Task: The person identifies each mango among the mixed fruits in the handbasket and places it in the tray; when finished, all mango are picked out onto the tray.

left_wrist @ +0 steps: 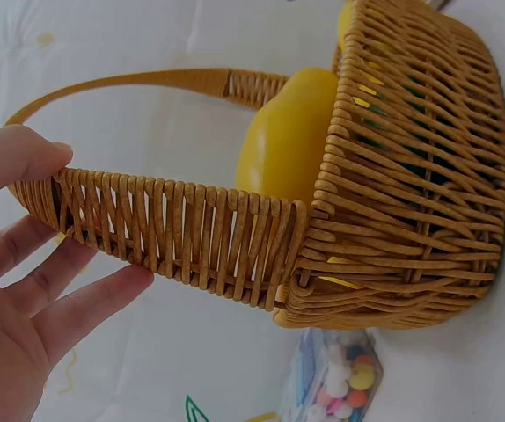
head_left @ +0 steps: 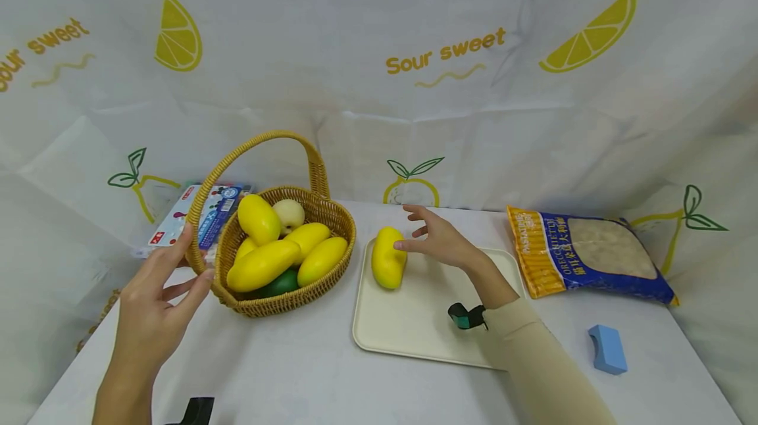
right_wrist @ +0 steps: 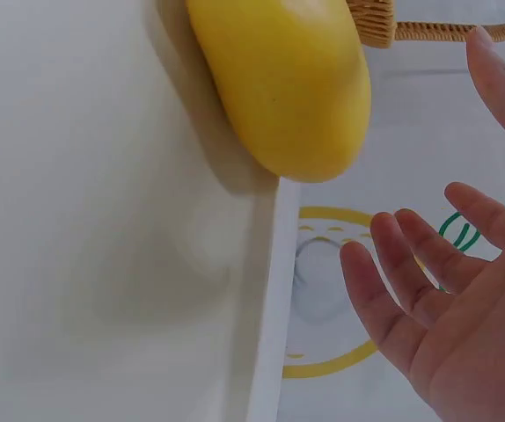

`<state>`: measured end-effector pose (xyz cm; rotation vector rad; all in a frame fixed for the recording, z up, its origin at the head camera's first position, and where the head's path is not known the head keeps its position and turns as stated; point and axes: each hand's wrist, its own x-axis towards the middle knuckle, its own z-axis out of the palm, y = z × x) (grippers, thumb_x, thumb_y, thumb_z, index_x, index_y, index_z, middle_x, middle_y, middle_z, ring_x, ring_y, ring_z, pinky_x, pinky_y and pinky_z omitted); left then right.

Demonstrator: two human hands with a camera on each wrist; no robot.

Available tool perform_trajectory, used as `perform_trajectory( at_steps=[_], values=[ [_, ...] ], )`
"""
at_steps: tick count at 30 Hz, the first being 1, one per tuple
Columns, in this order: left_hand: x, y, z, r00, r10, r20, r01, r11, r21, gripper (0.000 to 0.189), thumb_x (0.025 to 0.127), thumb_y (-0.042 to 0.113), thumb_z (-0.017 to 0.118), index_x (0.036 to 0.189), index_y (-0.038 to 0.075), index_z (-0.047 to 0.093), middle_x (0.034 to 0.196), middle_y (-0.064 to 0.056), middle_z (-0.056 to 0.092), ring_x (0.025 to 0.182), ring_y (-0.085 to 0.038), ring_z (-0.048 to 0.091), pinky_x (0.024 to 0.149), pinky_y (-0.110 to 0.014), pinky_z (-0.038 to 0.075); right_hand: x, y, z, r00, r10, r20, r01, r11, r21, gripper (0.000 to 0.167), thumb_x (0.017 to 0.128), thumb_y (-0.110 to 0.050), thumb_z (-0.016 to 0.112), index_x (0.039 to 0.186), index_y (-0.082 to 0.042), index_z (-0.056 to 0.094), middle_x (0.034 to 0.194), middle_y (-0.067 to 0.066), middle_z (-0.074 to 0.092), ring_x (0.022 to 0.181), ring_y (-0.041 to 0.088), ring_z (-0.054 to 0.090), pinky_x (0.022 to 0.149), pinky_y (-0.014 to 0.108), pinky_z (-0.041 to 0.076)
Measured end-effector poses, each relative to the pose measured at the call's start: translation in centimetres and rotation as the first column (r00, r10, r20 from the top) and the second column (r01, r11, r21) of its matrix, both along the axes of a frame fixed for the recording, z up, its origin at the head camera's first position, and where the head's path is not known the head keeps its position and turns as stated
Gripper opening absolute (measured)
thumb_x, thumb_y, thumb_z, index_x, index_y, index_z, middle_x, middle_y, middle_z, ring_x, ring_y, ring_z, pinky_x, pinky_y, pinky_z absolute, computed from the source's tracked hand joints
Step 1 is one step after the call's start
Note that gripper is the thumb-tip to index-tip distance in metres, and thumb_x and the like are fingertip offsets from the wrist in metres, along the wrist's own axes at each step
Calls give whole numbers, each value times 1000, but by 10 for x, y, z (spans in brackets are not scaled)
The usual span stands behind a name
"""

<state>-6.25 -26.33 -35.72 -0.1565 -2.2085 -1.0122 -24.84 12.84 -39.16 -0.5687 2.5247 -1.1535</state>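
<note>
The basket (head_left: 284,306) is standing just to the right of the left hand (head_left: 154,297), which is gripping its handle (left_wrist: 182,224) between thumb and fingers. The tray (head_left: 408,339) is lying below the right hand (head_left: 438,241), which is holding nothing and spreading its fingers wide, while the bag (head_left: 610,247) is resting farther right. Near that hand's thumb the mango (head_left: 387,264) is lying on the tray; well right, the block (head_left: 610,349) is sitting.

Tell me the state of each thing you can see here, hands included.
Left hand: gripping the basket's handle
Right hand: fingers apart, holding nothing, near the mango
Basket: upright, loaded with fruit
Mango: lying on the tray
Tray: flat, right side up
Pasta bag: full, lying down
Blue block: untouched
Box: partly hidden
</note>
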Motion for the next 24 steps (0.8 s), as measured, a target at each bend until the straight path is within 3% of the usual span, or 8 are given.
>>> perform_trajectory(
  at_steps=[8,15,24],
  values=[
    [0,1,0,1000,8,5,-8,1000,-3,82,76,-19,73,148,16,54,115,34,54,101,14,54,76,4,47,1,-24,16,997,13,-74,-21,995,-100,77,90,-37,77,155,-19,40,156,7,46,141,34,47,114,54,47],
    [0,1,-1,1000,19,10,-19,1000,4,83,75,-20,74,148,16,55,114,34,55,101,14,54,75,5,47,6,-58,27,989,89,-114,-103,988,-116,72,90,-39,77,153,-23,44,154,1,49,138,25,49,113,50,48],
    [1,3,1,998,56,36,-56,998,10,84,74,-20,75,147,17,55,113,35,54,99,15,54,74,5,46,19,-94,29,976,193,-104,-207,967,-146,72,92,-39,75,154,-18,45,159,3,45,140,31,48,113,52,48]
  ],
)
